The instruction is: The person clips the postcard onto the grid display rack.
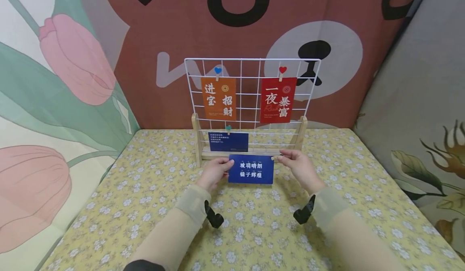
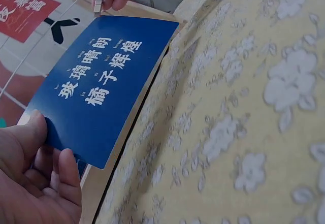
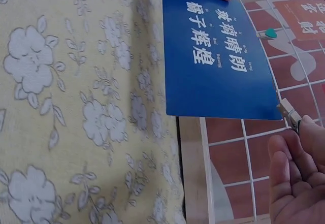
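Blue card [image 1: 251, 169] held level just in front of the wire rack [image 1: 252, 101], left hand [image 1: 215, 173] pinching its left edge, right hand [image 1: 298, 164] pinching a small wooden clip [image 1: 275, 157] at its top right corner, clip largely hidden by fingers, smaller card print unreadable.

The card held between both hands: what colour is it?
The card is dark blue with white characters, clearest in the left wrist view.

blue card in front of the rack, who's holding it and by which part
The left hand pinches the blue card by its left edge; the right hand holds a small wooden clip at its top right corner.
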Demonstrator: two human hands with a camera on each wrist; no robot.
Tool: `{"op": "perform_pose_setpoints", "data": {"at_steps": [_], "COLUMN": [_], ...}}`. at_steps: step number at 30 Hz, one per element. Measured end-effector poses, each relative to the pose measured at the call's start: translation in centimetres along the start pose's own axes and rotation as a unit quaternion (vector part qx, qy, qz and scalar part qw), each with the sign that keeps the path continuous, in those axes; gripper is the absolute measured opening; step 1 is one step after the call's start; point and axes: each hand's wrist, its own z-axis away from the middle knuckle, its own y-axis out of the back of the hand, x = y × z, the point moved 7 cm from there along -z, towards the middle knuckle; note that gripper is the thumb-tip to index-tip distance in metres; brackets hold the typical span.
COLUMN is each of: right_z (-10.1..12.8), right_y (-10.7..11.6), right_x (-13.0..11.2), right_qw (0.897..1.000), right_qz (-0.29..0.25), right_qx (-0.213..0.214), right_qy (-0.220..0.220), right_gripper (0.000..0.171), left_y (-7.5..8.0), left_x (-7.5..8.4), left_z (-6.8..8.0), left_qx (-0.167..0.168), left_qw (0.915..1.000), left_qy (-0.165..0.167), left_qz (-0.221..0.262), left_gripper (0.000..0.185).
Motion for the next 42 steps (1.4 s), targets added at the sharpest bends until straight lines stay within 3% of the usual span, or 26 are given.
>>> {"op": "perform_pose_setpoints", "data": {"at_steps": [8,19,26,33,42], "right_z": [-0.4,-0.9,-1.2,-1.7,-2.2], "right_y": [1.3,2.9,3.1,3.6,4.1], "right_x": [-0.2,-1.3,-2.3,-3.1,-3.9], "right_qw": [1.000,0.997,0.994,0.987,0.975], "right_qz": [0.018,0.069,0.099,0.143,0.190], "right_qx": [0.002,0.029,0.036,0.058,0.081], "right_qy": [-0.010,-0.008,0.007,0.038,0.078], "right_gripper": [0.045,0.042,0.042,0.038,0.034], "left_y": [-1.4,-3.4,-4.6,-5.0,-5.8], "left_x": [1.1,2.5,3.3,4.0,4.6], "left_z": [-0.6,-1.5,-2.0,-3.0,-4.0], "left_qx": [0.010,0.040,0.025,0.046,0.063], "left_qw": [0.9996,0.9971,0.9988,0.9964,0.9959], "left_qy": [-0.014,-0.041,-0.037,-0.059,-0.063], "left_qz": [-0.021,-0.050,-0.020,-0.040,-0.016], "left_gripper": [0.019,0.026,0.030,0.030,0.030]}}
